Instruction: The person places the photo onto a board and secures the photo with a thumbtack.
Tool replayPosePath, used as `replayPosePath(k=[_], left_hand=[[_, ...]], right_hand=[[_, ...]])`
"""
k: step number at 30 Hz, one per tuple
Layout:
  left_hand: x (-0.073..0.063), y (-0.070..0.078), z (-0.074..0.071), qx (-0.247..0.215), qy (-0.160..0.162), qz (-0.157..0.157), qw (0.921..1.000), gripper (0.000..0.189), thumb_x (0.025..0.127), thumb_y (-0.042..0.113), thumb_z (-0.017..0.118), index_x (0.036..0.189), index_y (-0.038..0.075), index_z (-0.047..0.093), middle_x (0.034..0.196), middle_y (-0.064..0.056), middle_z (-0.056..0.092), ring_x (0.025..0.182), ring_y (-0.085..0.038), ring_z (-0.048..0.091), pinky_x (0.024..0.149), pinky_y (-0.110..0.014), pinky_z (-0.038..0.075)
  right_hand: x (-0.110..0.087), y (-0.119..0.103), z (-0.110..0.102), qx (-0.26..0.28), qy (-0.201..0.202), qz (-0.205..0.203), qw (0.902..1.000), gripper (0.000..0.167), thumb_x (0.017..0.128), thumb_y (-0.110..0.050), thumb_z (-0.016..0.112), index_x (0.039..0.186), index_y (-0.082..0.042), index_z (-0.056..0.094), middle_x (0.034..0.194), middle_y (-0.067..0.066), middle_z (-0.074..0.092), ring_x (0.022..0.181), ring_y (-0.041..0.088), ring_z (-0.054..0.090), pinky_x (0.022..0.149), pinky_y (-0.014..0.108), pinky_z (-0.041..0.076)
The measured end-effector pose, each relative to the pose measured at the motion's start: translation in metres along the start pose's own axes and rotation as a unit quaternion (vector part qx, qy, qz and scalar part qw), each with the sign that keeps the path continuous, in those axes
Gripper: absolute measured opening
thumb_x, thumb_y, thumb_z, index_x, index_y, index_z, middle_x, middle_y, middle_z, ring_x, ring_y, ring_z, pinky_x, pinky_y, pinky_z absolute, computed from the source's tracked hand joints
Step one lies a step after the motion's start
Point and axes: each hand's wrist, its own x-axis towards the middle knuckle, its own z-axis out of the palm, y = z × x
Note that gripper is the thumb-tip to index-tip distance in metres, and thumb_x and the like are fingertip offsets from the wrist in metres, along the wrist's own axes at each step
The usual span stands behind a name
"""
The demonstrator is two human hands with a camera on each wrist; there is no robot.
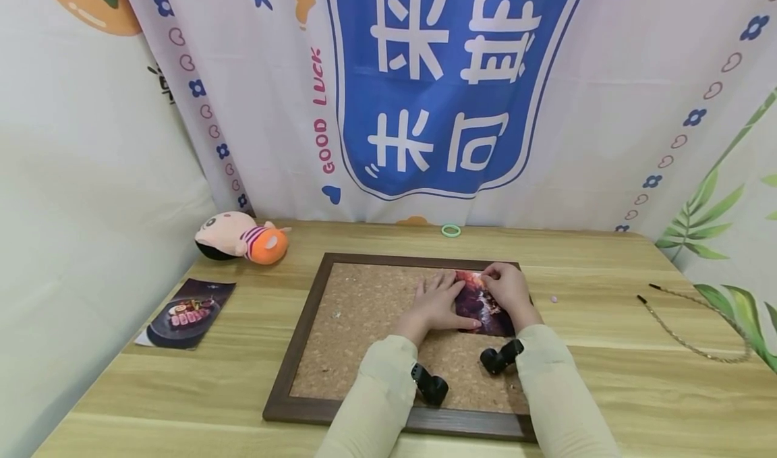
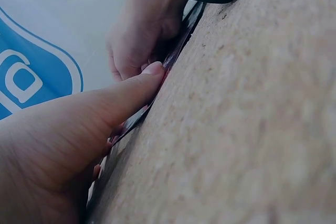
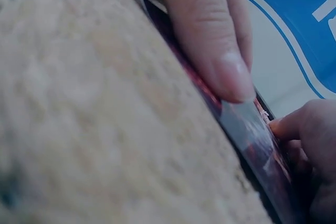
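A dark photo print (image 1: 476,303) with red and purple tones lies on the cork board (image 1: 370,316) near its upper right corner. My left hand (image 1: 434,303) is spread over the print's left part, its thumb resting along the lower edge. At the print's top, my right hand (image 1: 508,288) has thumb and fingertips drawn together. By that thumb tip, the right wrist view has a small pale pink piece (image 3: 264,114), mostly hidden and too blurred to name. The left thumb (image 3: 226,72) touches the print's glossy surface (image 3: 257,140) in the same view.
A dark wooden frame (image 1: 303,336) borders the cork. Left of it lie a food photo (image 1: 188,315) and a plush doll (image 1: 243,237). A green ring (image 1: 451,231) is behind it; a small pinkish disc (image 1: 554,299) and a braided cord (image 1: 686,343) lie right.
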Motion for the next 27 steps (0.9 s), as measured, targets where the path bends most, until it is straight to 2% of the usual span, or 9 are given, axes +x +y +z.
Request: replayPosePath(k=[5, 12, 16, 20, 24, 27], left_hand=[[0.000, 0.001, 0.000, -0.001, -0.002, -0.002, 1.0000, 0.087, 0.066, 0.064, 0.056, 0.136, 0.019, 0.029, 0.142, -0.002, 0.013, 0.129, -0.020, 0.003, 0.098, -0.046, -0.001], [0.000, 0.000, 0.000, 0.000, 0.005, 0.000, 1.0000, 0.087, 0.066, 0.063, 0.057, 0.136, 0.019, 0.029, 0.142, -0.003, 0.014, 0.129, -0.021, 0.004, 0.098, -0.047, 0.000], [0.001, 0.000, -0.001, -0.006, 0.004, -0.002, 1.0000, 0.086, 0.067, 0.062, 0.058, 0.136, 0.018, 0.030, 0.142, -0.003, 0.015, 0.129, -0.021, 0.004, 0.098, -0.047, 0.000], [0.002, 0.002, -0.003, -0.015, 0.004, -0.006, 0.9999, 0.083, 0.067, 0.059, 0.060, 0.135, 0.018, 0.033, 0.141, -0.005, 0.017, 0.128, -0.022, 0.007, 0.098, -0.048, 0.001], [0.002, 0.001, -0.012, -0.056, 0.006, -0.009, 0.9984, 0.080, 0.069, 0.054, 0.062, 0.134, 0.014, 0.034, 0.140, -0.009, 0.021, 0.127, -0.026, 0.012, 0.098, -0.048, 0.004], [-0.001, -0.002, -0.022, -0.090, 0.004, -0.012, 0.9959, 0.079, 0.072, 0.051, 0.061, 0.134, 0.012, 0.032, 0.139, -0.010, 0.022, 0.126, -0.030, 0.013, 0.098, -0.049, 0.007]], right_hand=[[0.000, 0.002, 0.002, 0.005, 0.005, 0.010, 0.9999, 0.008, 0.079, -0.009, 0.059, 0.077, -0.003, 0.064, 0.067, 0.005, 0.058, 0.059, 0.020, 0.048, 0.055, 0.031, 0.038], [0.002, -0.001, 0.001, -0.002, 0.003, 0.000, 1.0000, 0.008, 0.077, -0.009, 0.060, 0.074, -0.003, 0.064, 0.066, 0.005, 0.059, 0.057, 0.019, 0.048, 0.055, 0.032, 0.038], [0.001, -0.005, -0.001, -0.004, -0.007, 0.018, 0.9998, 0.010, 0.079, -0.011, 0.058, 0.076, -0.003, 0.064, 0.066, 0.004, 0.058, 0.056, 0.018, 0.048, 0.053, 0.032, 0.038], [0.001, -0.012, -0.006, -0.025, -0.045, 0.022, 0.9985, 0.017, 0.081, -0.016, 0.056, 0.084, -0.001, 0.063, 0.073, 0.009, 0.060, 0.062, 0.021, 0.051, 0.058, 0.035, 0.041], [0.005, -0.021, -0.022, -0.037, -0.098, -0.009, 0.9945, 0.030, 0.085, -0.022, 0.053, 0.095, 0.005, 0.061, 0.088, 0.018, 0.060, 0.079, 0.030, 0.055, 0.068, 0.041, 0.043], [0.007, -0.027, -0.038, -0.026, -0.135, -0.019, 0.9904, 0.040, 0.087, -0.027, 0.050, 0.105, 0.007, 0.056, 0.100, 0.024, 0.056, 0.091, 0.035, 0.052, 0.075, 0.044, 0.042]])
